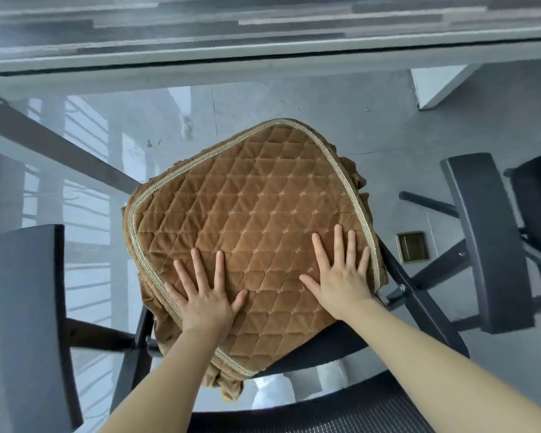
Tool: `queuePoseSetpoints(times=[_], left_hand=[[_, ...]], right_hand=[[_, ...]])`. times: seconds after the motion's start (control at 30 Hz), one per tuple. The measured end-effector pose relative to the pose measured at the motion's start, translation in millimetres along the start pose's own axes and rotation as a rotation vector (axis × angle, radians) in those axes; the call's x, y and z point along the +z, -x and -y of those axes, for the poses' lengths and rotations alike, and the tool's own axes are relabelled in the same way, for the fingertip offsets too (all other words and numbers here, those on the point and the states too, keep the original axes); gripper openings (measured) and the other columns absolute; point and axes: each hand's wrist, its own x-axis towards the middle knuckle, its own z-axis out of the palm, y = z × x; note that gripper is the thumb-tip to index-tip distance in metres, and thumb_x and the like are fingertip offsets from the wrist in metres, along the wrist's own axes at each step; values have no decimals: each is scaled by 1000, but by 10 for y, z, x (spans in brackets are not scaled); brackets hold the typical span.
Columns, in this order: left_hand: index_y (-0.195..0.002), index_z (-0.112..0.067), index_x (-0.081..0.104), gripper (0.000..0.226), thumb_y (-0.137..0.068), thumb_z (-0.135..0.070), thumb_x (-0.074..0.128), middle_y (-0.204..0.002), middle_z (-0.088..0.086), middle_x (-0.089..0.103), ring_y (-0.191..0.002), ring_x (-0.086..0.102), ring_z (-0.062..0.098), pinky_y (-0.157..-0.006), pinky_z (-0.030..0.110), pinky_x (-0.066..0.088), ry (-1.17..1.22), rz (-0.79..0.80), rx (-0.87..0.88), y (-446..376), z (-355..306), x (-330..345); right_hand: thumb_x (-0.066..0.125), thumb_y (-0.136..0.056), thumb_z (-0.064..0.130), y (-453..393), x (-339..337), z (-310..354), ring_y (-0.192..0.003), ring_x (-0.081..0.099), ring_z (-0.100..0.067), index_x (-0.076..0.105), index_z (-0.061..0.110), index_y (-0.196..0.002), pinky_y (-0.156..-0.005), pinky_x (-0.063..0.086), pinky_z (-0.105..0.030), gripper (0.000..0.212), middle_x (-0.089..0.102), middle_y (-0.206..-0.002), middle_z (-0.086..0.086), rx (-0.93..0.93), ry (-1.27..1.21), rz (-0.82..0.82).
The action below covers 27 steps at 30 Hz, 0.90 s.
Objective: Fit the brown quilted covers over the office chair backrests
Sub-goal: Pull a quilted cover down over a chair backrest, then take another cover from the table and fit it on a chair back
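Observation:
A brown quilted cover (256, 210) with a pale braided trim lies spread over the seat of a black office chair (319, 345), its ruffled skirt hanging over the edges. My left hand (205, 292) lies flat on the cover's near left part, fingers spread, holding nothing. Pressed flat on the near right part beside the trim is my right hand (341, 276), fingers also apart. The chair's mesh backrest (341, 414) shows at the bottom edge, bare of any cover.
Black armrests stand on the left (28, 314) and right (484, 245) of the seat. A second dark chair (537, 207) sits at the far right. A desk edge (263, 57) runs across the top, above a grey glossy floor with a brass floor socket (413, 246).

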Motion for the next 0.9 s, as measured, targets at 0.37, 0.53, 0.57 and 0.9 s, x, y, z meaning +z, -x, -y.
queuePoseSetpoints(times=[0.37, 0.53, 0.57, 0.9], left_hand=[[-150, -21, 33, 55, -101, -46, 35, -151, 3, 43, -137, 43, 20, -110, 34, 37, 334, 62, 285, 1151, -677, -1298], [-123, -26, 62, 28, -99, -33, 48, -115, -9, 70, -106, 66, 11, -91, 34, 52, 668, -167, 339, 2342, -1449, -1821], [-120, -27, 63, 26, -98, -31, 49, -113, -11, 70, -104, 65, 9, -90, 33, 52, 714, -199, 357, 2583, -1606, -1865], [-95, -45, 59, 21, -95, -24, 55, -89, -29, 70, -83, 66, -1, -70, 16, 50, 839, -86, 475, 4809, -3582, -1704]], right_hand=[[35, -101, 32, 1263, -1454, -134, -149, -7, -23, 3, 16, -153, -118, 2, -38, 64, -1, -162, -3, -249, -398, -134], [39, -100, 32, 2399, -1802, -889, -149, 6, -22, 19, 12, -151, -120, 19, -42, 58, 17, -159, -4, -207, -544, -248], [40, -100, 32, 2649, -1834, -1097, -148, 9, -22, 21, 12, -150, -119, 21, -41, 57, 21, -158, -4, -180, -579, -273], [27, -95, 55, 5212, -1559, -3282, -116, 56, -13, 36, 24, -139, -90, 31, -9, 54, 55, -131, 8, 255, -839, -479]])
